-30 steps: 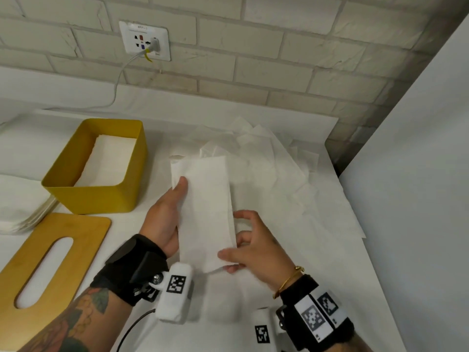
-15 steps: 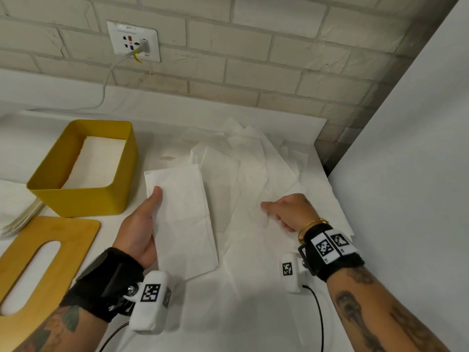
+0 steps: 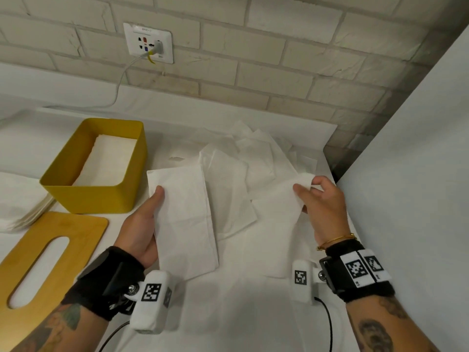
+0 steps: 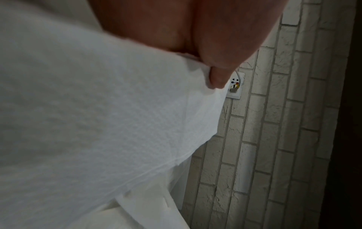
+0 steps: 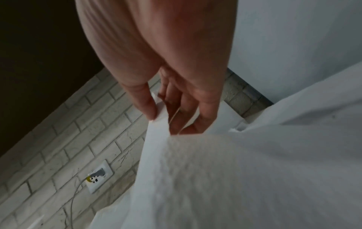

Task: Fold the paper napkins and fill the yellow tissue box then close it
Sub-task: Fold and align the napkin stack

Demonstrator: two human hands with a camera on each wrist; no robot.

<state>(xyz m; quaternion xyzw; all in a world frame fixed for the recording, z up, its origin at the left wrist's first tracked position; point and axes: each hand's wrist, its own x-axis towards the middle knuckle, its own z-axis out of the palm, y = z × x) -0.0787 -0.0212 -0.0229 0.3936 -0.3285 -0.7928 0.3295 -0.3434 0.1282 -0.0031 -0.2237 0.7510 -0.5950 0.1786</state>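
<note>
Hands at work: left hand (image 3: 142, 224) grips a folded napkin (image 3: 182, 219) at five o'clock of the open yellow tissue box (image 3: 96, 196) on the counter (image 3: 241, 313), right hand (image 3: 322, 201) pinching an unfolded napkin (image 3: 276, 224).

Head view bright, evenly lit, edges bowed; both wrist views dim, grainy, softly blurred.

socket plate (image 3: 148, 43) print seemingly unreadable.

White table (image 3: 253, 313) bears yellow tissue box (image 3: 94, 199), wooden lid (image 3: 30, 262), loose napkins (image 3: 258, 158)
</note>
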